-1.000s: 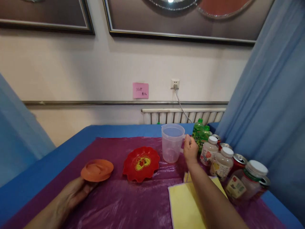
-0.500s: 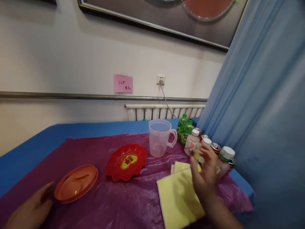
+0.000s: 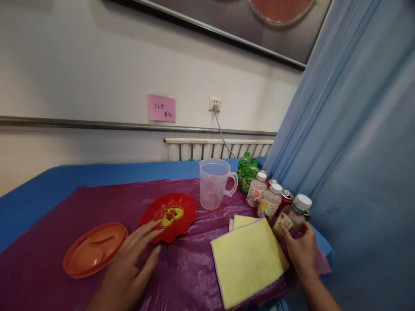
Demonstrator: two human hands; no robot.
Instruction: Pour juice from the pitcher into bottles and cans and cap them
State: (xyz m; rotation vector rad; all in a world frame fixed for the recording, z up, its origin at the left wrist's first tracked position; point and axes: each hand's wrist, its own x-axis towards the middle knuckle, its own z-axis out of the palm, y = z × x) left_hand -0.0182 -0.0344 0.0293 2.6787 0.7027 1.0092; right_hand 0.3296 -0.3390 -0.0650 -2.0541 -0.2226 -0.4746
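Big purple sheet [image 3: 123, 201] over blue table [image 3: 78, 172]. Yellow cloth [image 3: 248, 261] on it, near right. Red plate [image 3: 171, 216] farther left; left hand [image 3: 131, 268], fingers spread open, overlaps its near-left edge, can't tell if touching. Orange dish [image 3: 94, 250] just left. Clear jar [image 3: 295, 214], right of cloth, just past right hand's [image 3: 303, 248] bent fingers; can't tell if gripped.

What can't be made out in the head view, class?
Head view, all items:
Part of the jar: behind the right hand.
Red cans: mostly behind bottles.
Part of the red plate: behind the left hand.
Framed picture: cut by top edge.
Label print: too small.
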